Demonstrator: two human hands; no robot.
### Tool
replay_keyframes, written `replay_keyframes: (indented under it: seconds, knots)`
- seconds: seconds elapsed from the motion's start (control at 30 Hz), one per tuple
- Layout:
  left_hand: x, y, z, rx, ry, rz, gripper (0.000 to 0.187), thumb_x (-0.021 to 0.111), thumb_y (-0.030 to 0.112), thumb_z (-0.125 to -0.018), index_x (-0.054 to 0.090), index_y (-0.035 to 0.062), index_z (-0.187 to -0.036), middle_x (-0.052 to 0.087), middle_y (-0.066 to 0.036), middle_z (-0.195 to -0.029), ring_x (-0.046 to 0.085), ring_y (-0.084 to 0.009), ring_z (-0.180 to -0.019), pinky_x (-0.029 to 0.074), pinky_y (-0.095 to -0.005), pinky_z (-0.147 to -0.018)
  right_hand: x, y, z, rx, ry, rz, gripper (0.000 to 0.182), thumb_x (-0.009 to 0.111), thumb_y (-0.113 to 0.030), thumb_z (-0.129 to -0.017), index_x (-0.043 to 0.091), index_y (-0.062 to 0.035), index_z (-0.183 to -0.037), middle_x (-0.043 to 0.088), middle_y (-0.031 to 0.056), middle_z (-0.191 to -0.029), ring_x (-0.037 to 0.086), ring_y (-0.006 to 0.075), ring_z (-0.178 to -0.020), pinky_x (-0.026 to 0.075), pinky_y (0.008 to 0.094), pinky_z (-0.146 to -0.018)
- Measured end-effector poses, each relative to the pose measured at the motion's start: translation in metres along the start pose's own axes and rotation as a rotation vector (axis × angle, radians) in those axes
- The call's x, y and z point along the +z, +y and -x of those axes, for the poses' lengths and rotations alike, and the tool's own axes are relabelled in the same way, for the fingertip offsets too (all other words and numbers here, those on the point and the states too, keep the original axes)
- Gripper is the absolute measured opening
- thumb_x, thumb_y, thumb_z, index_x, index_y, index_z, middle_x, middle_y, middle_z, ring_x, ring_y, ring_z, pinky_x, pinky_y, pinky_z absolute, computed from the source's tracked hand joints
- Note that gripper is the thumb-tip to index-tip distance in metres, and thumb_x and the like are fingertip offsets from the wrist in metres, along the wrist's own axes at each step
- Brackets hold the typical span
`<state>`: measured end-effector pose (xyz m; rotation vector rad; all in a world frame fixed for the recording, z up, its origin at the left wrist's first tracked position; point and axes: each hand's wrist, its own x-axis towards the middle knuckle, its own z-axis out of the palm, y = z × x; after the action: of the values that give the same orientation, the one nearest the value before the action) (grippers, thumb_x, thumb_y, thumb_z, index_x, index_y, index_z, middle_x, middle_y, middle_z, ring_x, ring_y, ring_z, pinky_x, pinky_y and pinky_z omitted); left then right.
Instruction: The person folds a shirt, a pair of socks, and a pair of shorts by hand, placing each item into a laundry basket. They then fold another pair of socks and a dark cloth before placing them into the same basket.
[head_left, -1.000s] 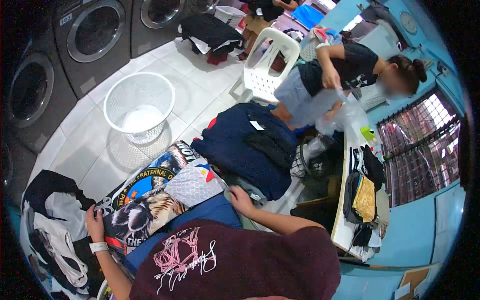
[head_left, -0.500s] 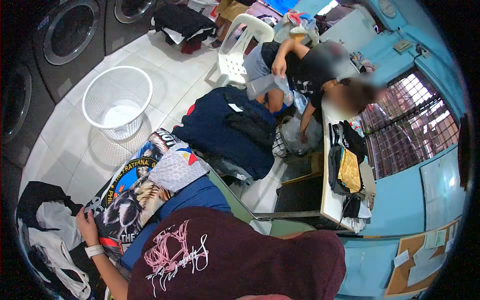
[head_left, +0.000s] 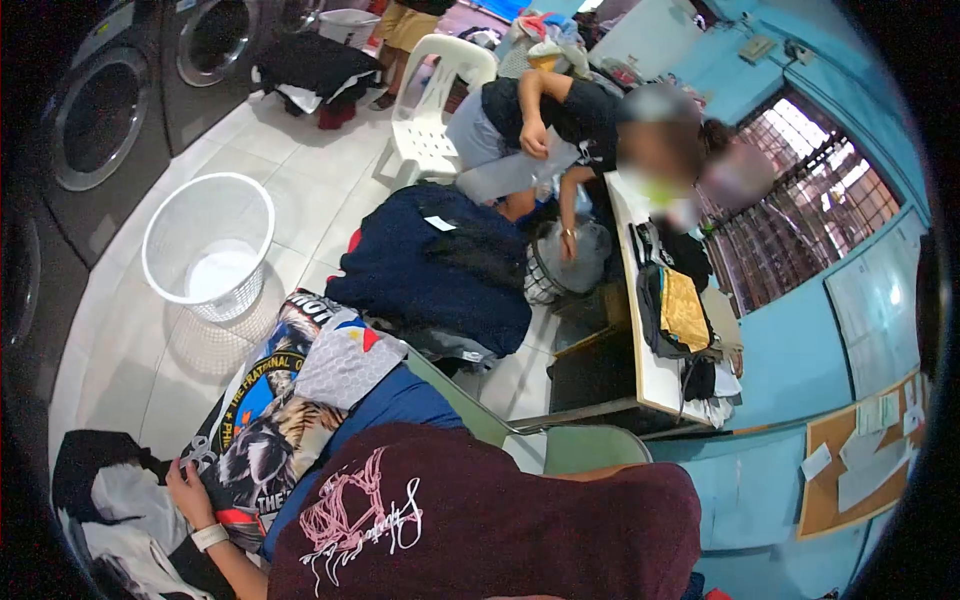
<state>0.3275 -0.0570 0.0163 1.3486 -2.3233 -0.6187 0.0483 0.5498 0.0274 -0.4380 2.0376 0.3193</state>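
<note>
My left hand (head_left: 190,495), with a pale watch on the wrist, reaches out on the left. Its fingers are stretched, their tips at a small grey looped item (head_left: 199,452) that resembles scissor handles. That item lies on a colourful printed shirt (head_left: 262,445) spread across my lap. Over the printed shirt's far end is a light grey patterned cloth (head_left: 348,368) with a red and blue mark. Beside my hand lies a heap of black and white clothes (head_left: 130,490). My right hand is out of view; only part of that arm shows behind my maroon shirt.
A white laundry basket (head_left: 208,245) stands on the tiles near dark front-loading machines (head_left: 100,120). Ahead is a dark blue clothes pile (head_left: 430,270). Another person (head_left: 540,120) leans over a bagged basket (head_left: 572,258), beside a white chair (head_left: 428,140) and a table with folded clothes (head_left: 682,308).
My view has shifted, so the room sits further left. My left hand's fingers have come closer to the grey looped item. The other person's raised hand has moved slightly.
</note>
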Motion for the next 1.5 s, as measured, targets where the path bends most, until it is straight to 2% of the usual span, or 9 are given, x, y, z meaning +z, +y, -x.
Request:
replay_keyframes:
  seconds: [0.53,0.6,0.7,0.77,0.83,1.07,1.17,1.33,1.5]
  knots:
    - [-0.023,0.043,0.007,-0.092,0.135,0.088,0.031,0.055,0.016,-0.082,0.053,-0.0011,-0.108,0.053,-0.018,-0.107,0.051,-0.0329,-0.099,0.039,-0.0377,-0.086,-0.053,0.002,-0.013,-0.139,0.031,0.191,0.029,0.046,-0.029,-0.084,0.062,-0.0054,-0.086,0.062,0.0189,-0.082,0.059,0.0379,-0.076,0.048,0.0458,-0.064]
    - [-0.044,0.086,0.021,0.265,0.270,-0.220,0.028,0.057,0.008,-0.077,0.054,-0.0012,-0.103,0.053,-0.018,-0.105,0.049,-0.0346,-0.100,0.037,-0.0401,-0.088,-0.097,-0.020,-0.014,-0.225,0.138,0.312,0.029,0.046,-0.029,-0.084,0.062,-0.0053,-0.086,0.062,0.0189,-0.082,0.059,0.0379,-0.076,0.048,0.0458,-0.063]
    - [-0.068,0.140,0.050,0.434,-0.115,0.272,0.014,0.057,0.005,-0.075,0.056,-0.0011,-0.087,0.056,-0.015,-0.085,0.054,-0.0289,-0.079,0.043,-0.0345,-0.073,-0.183,-0.092,0.017,-0.332,0.376,0.313,0.027,0.044,-0.027,-0.088,0.058,-0.0041,-0.089,0.061,0.0162,-0.079,0.059,0.0313,-0.073,0.046,0.0385,-0.065]
    - [-0.083,0.154,0.077,0.219,-0.612,0.447,0.014,0.059,0.013,-0.078,0.058,-0.0002,-0.074,0.055,-0.010,-0.067,0.055,-0.0158,-0.063,0.042,-0.0303,-0.056,-0.204,-0.130,0.022,-0.736,0.474,-0.056,0.036,0.041,-0.034,-0.090,0.056,-0.0026,-0.084,0.059,0.0147,-0.072,0.057,0.0295,-0.067,0.044,0.0369,-0.063]
    - [-0.087,0.148,0.103,-0.049,-1.109,0.925,0.018,0.066,0.009,-0.074,0.056,0.0010,-0.087,0.059,-0.003,-0.077,0.053,-0.0089,-0.072,0.045,-0.0254,-0.066,-0.212,-0.172,0.040,-1.172,0.169,-0.331,0.027,0.049,-0.030,-0.089,0.049,-0.0042,-0.084,0.049,0.0045,-0.078,0.046,0.0126,-0.072,0.039,0.0310,-0.064]
    - [-0.103,0.164,0.110,-0.172,-1.151,0.924,0.011,0.065,0.004,-0.077,0.056,0.0014,-0.083,0.060,0.000,-0.079,0.053,-0.0064,-0.070,0.045,-0.0222,-0.066,-0.220,-0.188,0.034,-1.251,-0.072,-0.299,0.025,0.055,-0.026,-0.085,0.042,-0.0057,-0.080,0.042,0.0023,-0.074,0.042,0.0116,-0.068,0.036,0.0295,-0.061]
    - [-0.100,0.158,0.102,-0.143,-1.093,0.707,0.011,0.064,0.006,-0.078,0.057,0.0005,-0.071,0.058,0.002,-0.067,0.051,-0.0048,-0.062,0.043,-0.0200,-0.057,-0.233,-0.190,0.023,-1.265,0.491,0.014,0.022,0.054,-0.024,-0.084,0.046,-0.0038,-0.083,0.049,0.0161,-0.079,0.050,0.0339,-0.073,0.039,0.0387,-0.063]
    - [-0.114,0.174,0.076,0.144,-1.137,0.398,0.008,0.062,0.008,-0.078,0.058,0.0012,-0.077,0.060,-0.003,-0.071,0.056,-0.0102,-0.066,0.045,-0.0247,-0.058,-0.288,-0.218,0.075,-1.314,0.668,0.199,0.016,0.062,-0.019,-0.077,0.050,-0.0096,-0.073,0.051,0.0095,-0.078,0.052,0.0277,-0.073,0.042,0.0385,-0.061]
    - [-0.166,0.267,0.037,0.790,-0.632,0.025,0.022,0.067,0.013,-0.070,0.057,0.0055,-0.088,0.050,-0.018,-0.110,0.054,-0.0331,-0.095,0.047,-0.0373,-0.078,-0.349,-0.214,0.237,-1.526,1.723,-0.168,0.026,0.075,-0.009,-0.061,0.063,-0.0120,-0.084,0.047,0.0034,-0.079,0.049,0.0178,-0.072,0.042,0.0279,-0.063]
